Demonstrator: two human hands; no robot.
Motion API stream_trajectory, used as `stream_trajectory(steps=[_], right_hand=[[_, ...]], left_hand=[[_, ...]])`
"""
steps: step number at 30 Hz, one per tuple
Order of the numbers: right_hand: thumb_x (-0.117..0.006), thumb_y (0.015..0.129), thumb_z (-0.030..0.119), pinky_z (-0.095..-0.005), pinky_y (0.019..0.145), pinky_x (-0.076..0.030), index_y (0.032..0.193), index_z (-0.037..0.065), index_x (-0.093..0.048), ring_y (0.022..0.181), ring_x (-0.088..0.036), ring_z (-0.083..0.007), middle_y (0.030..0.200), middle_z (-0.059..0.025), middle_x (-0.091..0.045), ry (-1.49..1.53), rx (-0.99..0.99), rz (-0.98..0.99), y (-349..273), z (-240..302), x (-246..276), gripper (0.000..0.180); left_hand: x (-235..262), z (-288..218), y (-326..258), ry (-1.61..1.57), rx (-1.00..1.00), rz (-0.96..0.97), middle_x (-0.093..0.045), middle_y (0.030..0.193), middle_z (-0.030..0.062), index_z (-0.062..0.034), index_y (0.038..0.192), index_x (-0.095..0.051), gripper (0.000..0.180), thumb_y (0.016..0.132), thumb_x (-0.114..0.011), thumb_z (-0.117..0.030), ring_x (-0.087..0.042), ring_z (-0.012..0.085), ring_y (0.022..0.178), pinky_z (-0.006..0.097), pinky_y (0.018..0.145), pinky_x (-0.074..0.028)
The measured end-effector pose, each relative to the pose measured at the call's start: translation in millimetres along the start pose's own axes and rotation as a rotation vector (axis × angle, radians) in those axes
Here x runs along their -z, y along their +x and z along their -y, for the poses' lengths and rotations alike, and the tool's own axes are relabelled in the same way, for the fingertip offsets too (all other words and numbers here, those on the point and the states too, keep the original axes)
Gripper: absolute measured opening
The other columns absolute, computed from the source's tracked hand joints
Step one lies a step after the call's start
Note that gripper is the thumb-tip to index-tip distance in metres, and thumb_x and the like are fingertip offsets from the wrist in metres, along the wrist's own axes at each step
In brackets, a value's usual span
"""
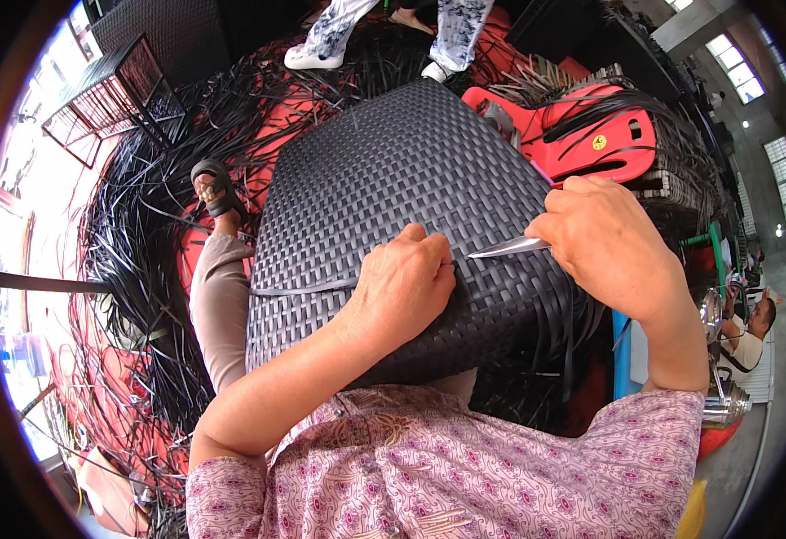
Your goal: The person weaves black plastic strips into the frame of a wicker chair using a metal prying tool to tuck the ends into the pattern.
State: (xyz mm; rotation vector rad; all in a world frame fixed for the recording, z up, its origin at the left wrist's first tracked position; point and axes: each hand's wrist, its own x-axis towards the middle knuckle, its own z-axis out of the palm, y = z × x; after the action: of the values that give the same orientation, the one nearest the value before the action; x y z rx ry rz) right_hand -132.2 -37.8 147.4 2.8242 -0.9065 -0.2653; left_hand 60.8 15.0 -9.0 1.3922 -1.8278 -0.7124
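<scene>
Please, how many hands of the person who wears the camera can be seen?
2. The left hand is curled over the dark woven panel; the right hand, to its right, holds a pointed metal blade. Both show, but some fingertips are hidden.

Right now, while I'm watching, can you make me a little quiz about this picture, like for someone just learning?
1. Which of the person's hands holds the pointed metal tool?
2. True or false: the slotted red plastic piece lies to the right of the black woven panel.
3. Fill the gap: the round sticker on the red plastic piece is mostly ____.

Key:
1. The right hand.
2. True.
3. Yellow.
</scene>
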Motion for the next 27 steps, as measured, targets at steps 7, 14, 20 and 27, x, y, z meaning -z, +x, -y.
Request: stream_trajectory(steps=[7,14,20,27], right_hand=[[-0.062,0.078,0.011,-0.04,0.075,-0.047,0.07,0.007,-0.064,0.081,-0.06,-0.0272,0.074,-0.0085,-0.058,-0.001,-0.021,-0.034,-6,-6,-6,0.01],[-0.066,0.075,0.006,-0.0425,0.074,-0.05,0.083,0.005,-0.071,0.081,-0.063,-0.03,0.077,-0.0104,-0.063,0.141,-0.086,-0.021,-10,-16,-11,0.009],[-0.066,0.075,0.005,-0.0419,0.075,-0.05,0.085,0.005,-0.073,0.082,-0.063,-0.0295,0.077,-0.0102,-0.064,0.129,-0.107,0.046,-10,-17,-9,0.013],[-0.074,0.069,0.007,-0.04,0.074,-0.048,0.087,0.007,-0.072,0.08,-0.059,-0.0266,0.075,-0.006,-0.058,0.037,-0.097,0.067,-13,-18,-4,0.018]], left_hand=[[-8,9,0,-0.094,-0.001,-0.019,-0.061,0.079,0.0146,-0.0013,0.083,-0.067,0.009,0.079,-0.069,-0.009,-0.063,0.0339,0.074,0.042,0.069,-0.051],[-12,20,5,-0.261,0.017,0.039,-0.067,0.082,0.0126,-0.0008,0.09,-0.071,0.011,0.081,-0.073,-0.007,-0.067,0.0239,0.074,0.033,0.069,-0.053],[-20,33,13,-0.506,0.215,0.192,-0.069,0.075,0.0044,0.0022,0.09,-0.07,0.015,0.084,-0.075,-0.01,-0.062,0.009,0.065,0.026,0.061,-0.05],[-15,25,21,-0.584,0.338,0.252,-0.072,0.08,0.0102,0.0032,0.092,-0.071,0.017,0.081,-0.076,-0.009,-0.068,0.0135,0.076,0.027,0.07,-0.053]])
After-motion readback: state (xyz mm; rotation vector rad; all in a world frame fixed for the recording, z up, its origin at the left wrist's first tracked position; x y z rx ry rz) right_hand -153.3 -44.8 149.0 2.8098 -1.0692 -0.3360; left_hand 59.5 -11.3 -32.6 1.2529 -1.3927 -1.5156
